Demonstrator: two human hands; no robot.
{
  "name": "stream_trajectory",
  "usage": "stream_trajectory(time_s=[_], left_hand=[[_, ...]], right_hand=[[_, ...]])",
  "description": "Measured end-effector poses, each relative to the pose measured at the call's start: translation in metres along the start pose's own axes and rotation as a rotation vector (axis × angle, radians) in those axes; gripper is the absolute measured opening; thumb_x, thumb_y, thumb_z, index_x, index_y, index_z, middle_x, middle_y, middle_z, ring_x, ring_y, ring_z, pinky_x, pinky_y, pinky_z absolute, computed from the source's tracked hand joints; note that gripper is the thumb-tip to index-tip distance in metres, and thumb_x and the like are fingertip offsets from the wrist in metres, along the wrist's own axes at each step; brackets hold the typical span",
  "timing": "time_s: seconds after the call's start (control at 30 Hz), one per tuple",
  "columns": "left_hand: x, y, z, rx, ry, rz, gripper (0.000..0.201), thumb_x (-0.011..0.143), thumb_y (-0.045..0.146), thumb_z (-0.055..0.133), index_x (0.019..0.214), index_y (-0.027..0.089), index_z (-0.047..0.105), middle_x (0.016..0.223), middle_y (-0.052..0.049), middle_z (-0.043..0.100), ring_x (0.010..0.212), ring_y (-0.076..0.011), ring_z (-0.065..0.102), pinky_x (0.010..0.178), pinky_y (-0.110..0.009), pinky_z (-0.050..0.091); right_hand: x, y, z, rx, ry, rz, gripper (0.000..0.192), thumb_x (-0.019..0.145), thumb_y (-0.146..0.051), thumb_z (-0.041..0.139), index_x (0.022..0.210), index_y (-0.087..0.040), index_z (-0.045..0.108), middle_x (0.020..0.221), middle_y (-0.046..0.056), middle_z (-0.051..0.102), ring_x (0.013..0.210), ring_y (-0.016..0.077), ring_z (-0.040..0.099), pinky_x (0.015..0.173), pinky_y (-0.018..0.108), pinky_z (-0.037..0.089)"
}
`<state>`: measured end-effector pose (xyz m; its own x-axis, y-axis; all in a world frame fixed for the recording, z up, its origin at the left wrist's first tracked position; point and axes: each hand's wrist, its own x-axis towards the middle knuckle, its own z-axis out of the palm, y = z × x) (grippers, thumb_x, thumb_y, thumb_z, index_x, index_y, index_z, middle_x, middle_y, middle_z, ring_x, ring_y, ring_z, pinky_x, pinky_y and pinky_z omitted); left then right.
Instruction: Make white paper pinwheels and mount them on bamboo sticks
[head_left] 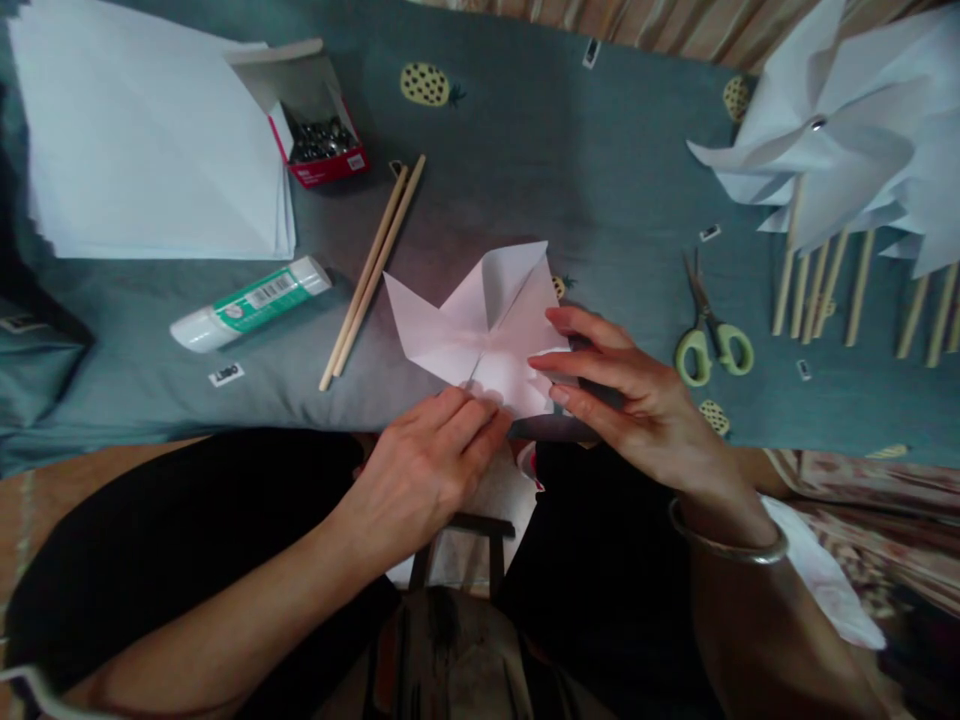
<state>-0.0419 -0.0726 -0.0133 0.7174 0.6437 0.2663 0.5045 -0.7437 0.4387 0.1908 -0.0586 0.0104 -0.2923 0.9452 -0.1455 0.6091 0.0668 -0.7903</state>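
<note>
A white paper pinwheel [480, 320], cut and partly folded, lies near the front edge of the cloth-covered table. My left hand [431, 455] presses its closed fingers on the paper's near edge, the fingertips partly hidden. At the right side, my right hand [630, 390] grips a corner of the same sheet between thumb and fingers. Two wooden sticks [375, 270] rest just left of the paper. Scissors with green handles [705, 330] lie to the right of my right hand.
A stack of white paper [150, 150] fills the back left, beside an open red box of metal pins [322, 160]. A glue stick [251, 303] lies in front. Several finished pinwheels [847, 140] on sticks crowd the right. The green tablecloth [525, 150] has pineapple prints.
</note>
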Motion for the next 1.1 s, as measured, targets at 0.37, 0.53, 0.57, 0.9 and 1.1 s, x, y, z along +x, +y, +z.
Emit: stream_trajectory(time_s=[0.37,0.53,0.57,0.9,1.1], left_hand=[[0.003,-0.003,-0.002,-0.023,0.008,0.001,0.024,0.097,0.014,0.045,0.115,0.008,0.059,0.104,-0.012,0.067,0.092,-0.0203,0.059,0.078,-0.034,0.057],[0.005,-0.001,0.001,-0.042,0.018,0.013,0.025,0.098,0.015,0.043,0.117,0.008,0.057,0.103,-0.012,0.066,0.092,-0.0204,0.059,0.078,-0.034,0.057],[0.006,0.000,0.001,-0.047,0.021,0.017,0.026,0.098,0.014,0.041,0.117,0.008,0.057,0.103,-0.012,0.066,0.092,-0.0204,0.059,0.078,-0.034,0.057],[0.014,0.007,-0.005,-0.120,-0.072,0.044,0.034,0.098,0.015,0.042,0.130,0.012,0.052,0.118,-0.013,0.063,0.105,-0.0223,0.058,0.087,-0.038,0.056],[0.016,0.008,0.002,-0.173,-0.056,0.012,0.033,0.098,0.014,0.042,0.129,0.010,0.052,0.119,-0.014,0.063,0.105,-0.0231,0.057,0.083,-0.040,0.056]], right_hand=[[0.004,0.002,-0.010,-0.052,-0.081,-0.027,0.021,0.090,-0.023,0.059,0.100,-0.034,0.075,0.156,-0.006,0.037,0.143,0.0264,0.037,0.118,0.049,0.036],[0.005,0.002,-0.012,-0.061,-0.096,-0.020,0.018,0.089,-0.026,0.061,0.098,-0.034,0.075,0.155,-0.007,0.038,0.146,0.0256,0.033,0.118,0.047,0.036],[0.005,0.002,-0.011,-0.065,-0.101,-0.017,0.018,0.089,-0.025,0.061,0.098,-0.033,0.075,0.156,-0.007,0.037,0.146,0.0256,0.032,0.118,0.047,0.036],[0.008,-0.001,-0.011,-0.111,-0.129,-0.006,0.018,0.090,-0.023,0.056,0.097,-0.026,0.072,0.159,0.000,0.032,0.147,0.0272,0.029,0.118,0.049,0.032],[0.010,-0.002,-0.008,-0.102,-0.105,-0.027,0.018,0.090,-0.023,0.055,0.093,-0.026,0.073,0.157,-0.001,0.035,0.147,0.0288,0.029,0.118,0.051,0.031]])
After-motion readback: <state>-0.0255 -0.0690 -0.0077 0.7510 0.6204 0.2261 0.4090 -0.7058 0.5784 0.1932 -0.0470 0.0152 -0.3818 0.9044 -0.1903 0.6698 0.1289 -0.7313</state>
